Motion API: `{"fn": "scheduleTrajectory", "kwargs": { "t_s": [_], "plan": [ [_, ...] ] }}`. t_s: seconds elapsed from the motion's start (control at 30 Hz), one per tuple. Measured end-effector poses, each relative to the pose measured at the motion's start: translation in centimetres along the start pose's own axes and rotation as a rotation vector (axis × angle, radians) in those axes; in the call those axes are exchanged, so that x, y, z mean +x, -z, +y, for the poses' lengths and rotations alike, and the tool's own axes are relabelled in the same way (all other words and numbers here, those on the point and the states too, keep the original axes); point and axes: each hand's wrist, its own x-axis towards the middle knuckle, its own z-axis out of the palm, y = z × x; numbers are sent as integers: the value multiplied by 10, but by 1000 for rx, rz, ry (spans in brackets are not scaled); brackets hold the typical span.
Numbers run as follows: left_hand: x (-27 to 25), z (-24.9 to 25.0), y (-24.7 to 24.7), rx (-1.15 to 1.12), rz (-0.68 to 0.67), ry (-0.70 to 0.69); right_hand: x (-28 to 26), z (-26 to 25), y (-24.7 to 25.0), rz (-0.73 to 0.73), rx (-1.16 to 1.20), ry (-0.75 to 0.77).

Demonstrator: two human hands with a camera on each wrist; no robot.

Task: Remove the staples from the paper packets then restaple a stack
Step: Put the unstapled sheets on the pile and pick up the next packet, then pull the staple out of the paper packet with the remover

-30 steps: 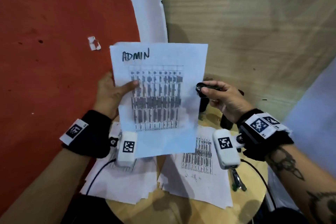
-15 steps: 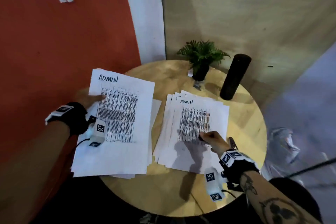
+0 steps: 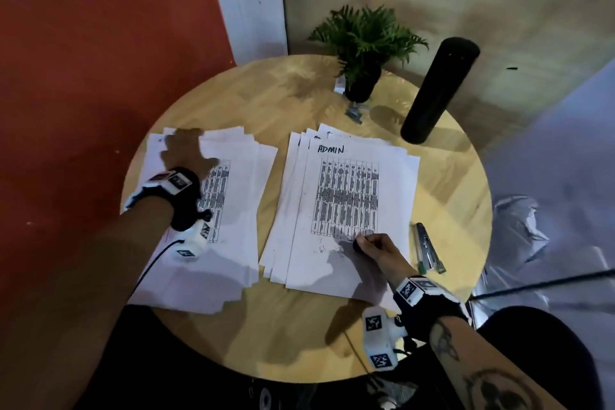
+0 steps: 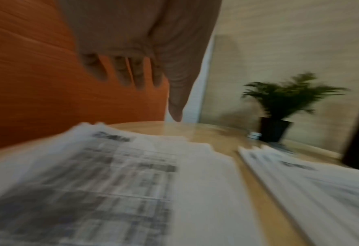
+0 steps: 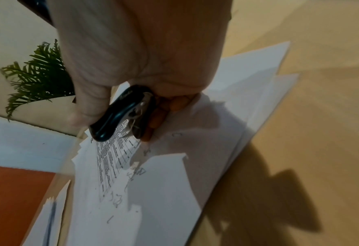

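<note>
- My landmark is the potted fern (image 3: 364, 43) at the far edge of the round bench (image 3: 299, 336).
- Nearer me than the fern and a little to its right, the ADMIN stack (image 3: 349, 210) lies fanned on the bench.
- My right hand (image 3: 376, 248) rests on that stack's near part, its grip curled round the black staple remover (image 5: 119, 113), metal claws towards the printed table.
- Well left of the fern lies the second paper pile (image 3: 226, 210); my left hand (image 3: 184, 151) is spread over its far corner, grip slack and holding nothing, though blur hides whether it touches.
- A black cylinder (image 3: 437, 90) stands just right of the fern.
- A stapler (image 3: 427, 248), I think, lies right of the ADMIN stack.
</note>
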Motion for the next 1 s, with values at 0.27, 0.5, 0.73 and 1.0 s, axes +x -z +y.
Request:
{"fn": "scheduleTrajectory", "kwargs": {
  "t_s": [0.27,0.5,0.73,1.0],
  "plan": [
    [-51,109,-101,-281,-419,-45,-3,0,-1,-8,126,4],
    [-45,140,-110,-181,-488,106,1,4,-1,-14,128,34],
    [-24,154,-99,-425,-578,160,2,4,1,-69,159,72],
    [-47,143,-101,-659,-533,123,-3,2,3,-76,49,70]
  ]
}}
